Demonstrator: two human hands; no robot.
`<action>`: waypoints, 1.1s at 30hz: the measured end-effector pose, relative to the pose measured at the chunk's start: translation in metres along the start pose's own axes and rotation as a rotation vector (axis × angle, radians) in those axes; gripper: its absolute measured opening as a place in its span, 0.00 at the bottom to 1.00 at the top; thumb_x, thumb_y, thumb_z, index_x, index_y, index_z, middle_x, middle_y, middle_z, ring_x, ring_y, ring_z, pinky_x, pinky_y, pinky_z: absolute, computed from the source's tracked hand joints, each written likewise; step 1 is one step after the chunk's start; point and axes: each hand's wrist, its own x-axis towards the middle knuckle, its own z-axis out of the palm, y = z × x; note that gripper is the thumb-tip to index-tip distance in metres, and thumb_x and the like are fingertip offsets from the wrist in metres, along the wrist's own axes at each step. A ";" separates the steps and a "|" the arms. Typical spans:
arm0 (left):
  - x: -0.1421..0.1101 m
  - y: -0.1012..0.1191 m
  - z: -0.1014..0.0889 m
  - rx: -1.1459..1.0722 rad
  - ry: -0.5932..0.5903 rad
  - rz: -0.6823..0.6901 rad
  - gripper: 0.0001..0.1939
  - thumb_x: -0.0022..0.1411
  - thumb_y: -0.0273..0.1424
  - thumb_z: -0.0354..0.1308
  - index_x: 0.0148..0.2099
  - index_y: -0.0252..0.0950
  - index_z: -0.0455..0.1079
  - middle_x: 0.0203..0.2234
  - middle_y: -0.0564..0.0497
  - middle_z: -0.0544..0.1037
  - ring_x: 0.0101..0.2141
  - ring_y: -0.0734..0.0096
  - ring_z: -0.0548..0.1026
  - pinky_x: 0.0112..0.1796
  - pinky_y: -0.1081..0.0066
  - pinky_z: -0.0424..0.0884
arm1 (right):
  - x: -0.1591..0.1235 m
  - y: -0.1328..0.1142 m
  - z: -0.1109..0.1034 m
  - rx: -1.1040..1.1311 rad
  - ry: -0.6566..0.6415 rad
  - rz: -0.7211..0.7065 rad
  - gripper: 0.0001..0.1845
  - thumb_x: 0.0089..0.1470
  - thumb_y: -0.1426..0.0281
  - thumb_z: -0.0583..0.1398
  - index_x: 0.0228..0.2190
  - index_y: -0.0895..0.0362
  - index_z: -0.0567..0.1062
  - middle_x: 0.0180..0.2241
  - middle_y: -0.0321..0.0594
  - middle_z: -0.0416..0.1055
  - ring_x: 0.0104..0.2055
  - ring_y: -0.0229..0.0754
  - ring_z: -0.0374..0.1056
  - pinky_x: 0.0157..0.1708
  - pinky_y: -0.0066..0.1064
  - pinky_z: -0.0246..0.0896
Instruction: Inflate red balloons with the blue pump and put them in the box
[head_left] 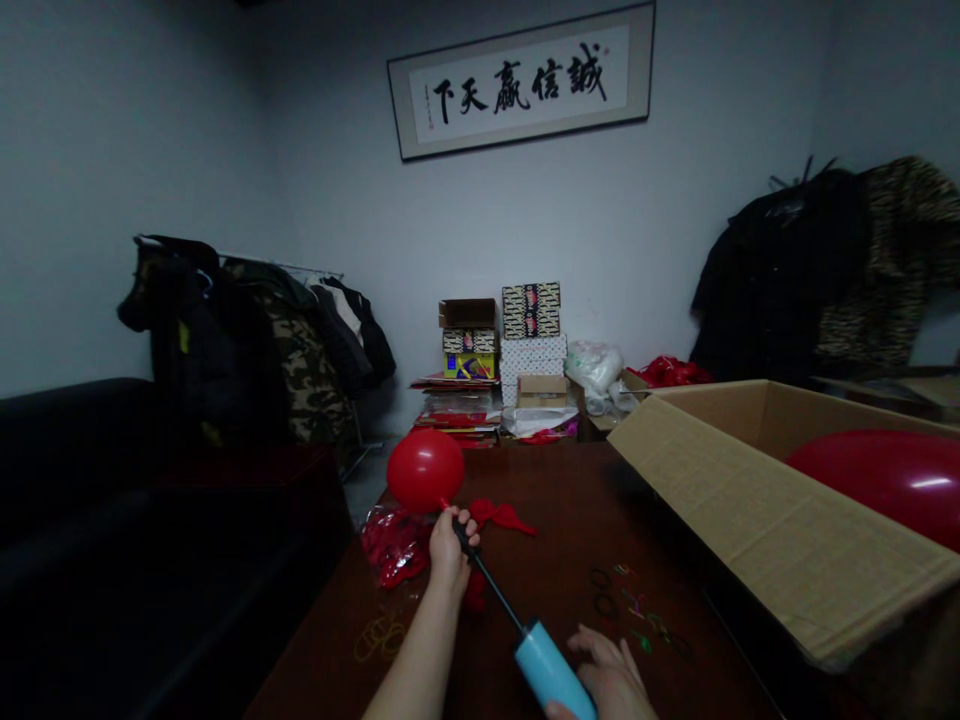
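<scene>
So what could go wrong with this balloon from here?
The red balloon could slip off the pump or leak if the left hand loosens, since that hand holds it at the pump's black end. It also looks round and smooth already, so too much air might burst it.

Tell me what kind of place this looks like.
It's an indoor room, perhaps an office or back room doubling as storage: boxes are stacked at the back, coats hang at the left, and framed calligraphy hangs above the boxes.
</scene>
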 end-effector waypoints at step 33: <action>-0.010 -0.004 -0.006 0.223 -0.288 -0.498 0.09 0.53 0.28 0.64 0.38 0.32 0.74 0.39 0.42 0.79 0.38 0.65 0.76 0.32 0.71 0.70 | 0.019 -0.020 -0.032 0.133 0.099 0.020 0.22 0.50 0.53 0.55 0.31 0.58 0.76 0.54 0.50 0.63 0.61 0.56 0.51 0.62 0.52 0.29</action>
